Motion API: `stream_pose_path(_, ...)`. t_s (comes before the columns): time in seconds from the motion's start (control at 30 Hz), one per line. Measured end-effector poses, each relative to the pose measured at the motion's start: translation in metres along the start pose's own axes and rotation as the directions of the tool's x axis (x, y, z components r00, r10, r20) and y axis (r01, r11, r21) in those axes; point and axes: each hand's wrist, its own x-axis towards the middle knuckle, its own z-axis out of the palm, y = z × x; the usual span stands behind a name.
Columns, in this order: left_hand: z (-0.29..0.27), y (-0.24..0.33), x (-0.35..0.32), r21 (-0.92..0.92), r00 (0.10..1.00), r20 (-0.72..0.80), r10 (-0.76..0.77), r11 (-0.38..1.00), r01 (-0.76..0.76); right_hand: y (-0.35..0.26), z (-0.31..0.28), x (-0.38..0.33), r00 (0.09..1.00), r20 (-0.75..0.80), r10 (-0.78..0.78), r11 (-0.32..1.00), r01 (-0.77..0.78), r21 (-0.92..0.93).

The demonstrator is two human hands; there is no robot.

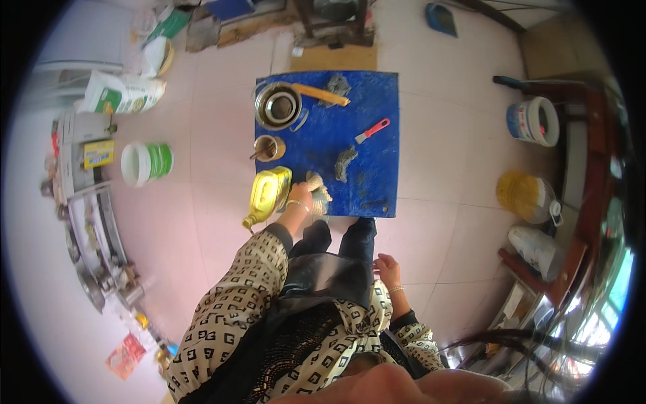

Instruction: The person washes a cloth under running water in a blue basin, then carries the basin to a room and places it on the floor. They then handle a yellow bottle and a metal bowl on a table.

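My left hand (pixel 301 196) is closed on a beige and grey-blue bundle of knitted-looking cloth (pixel 319 196) at the near edge of the blue table (pixel 373 168). Just left of it stands a yellow plastic jug (pixel 270 191). My right hand (pixel 387 271) is off the table, low beside my body, its fingers loosely bent and apart with nothing in them. A grey wad (pixel 346 164) lies right of the cloth, and beyond it a scraper (pixel 372 131) with a red handle. A brown cup (pixel 270 148) with a stick in it stands behind the jug.
Nested steel pots (pixel 258 111) stand at the table's far left, beside a wooden strip (pixel 323 93) and another grey wad (pixel 338 85). On the floor are a green-and-white bucket (pixel 148 164) at left, and a white bucket (pixel 531 121) and large yellow bottle (pixel 521 196) at right.
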Motion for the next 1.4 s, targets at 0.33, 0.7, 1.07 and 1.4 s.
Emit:
stream_pose_path(0.33,-0.073,0.033,-0.061,0.053,0.929,0.131,0.346,0.933,-0.355,0.029,0.018,-0.127,0.971,-0.226,0.084,0.975,-0.034,0.219)
stream_pose_path(0.7,-0.074,0.060,-0.078,0.231,0.830,-0.087,0.551,0.822,-0.521,0.125,0.036,-0.263,0.880,-0.447,0.158,0.865,0.096,0.493)
stream_pose_path(1.07,-0.094,-0.036,-0.242,-0.150,0.810,0.042,0.585,0.805,-0.574,0.196,0.033,-0.219,0.939,-0.270,0.212,0.915,-0.094,0.393)
stream_pose_path(1.4,-0.194,-0.170,-0.174,-0.599,0.981,-0.189,0.042,0.787,-0.149,0.172,0.080,-0.178,0.946,-0.251,0.207,0.937,-0.118,0.330)
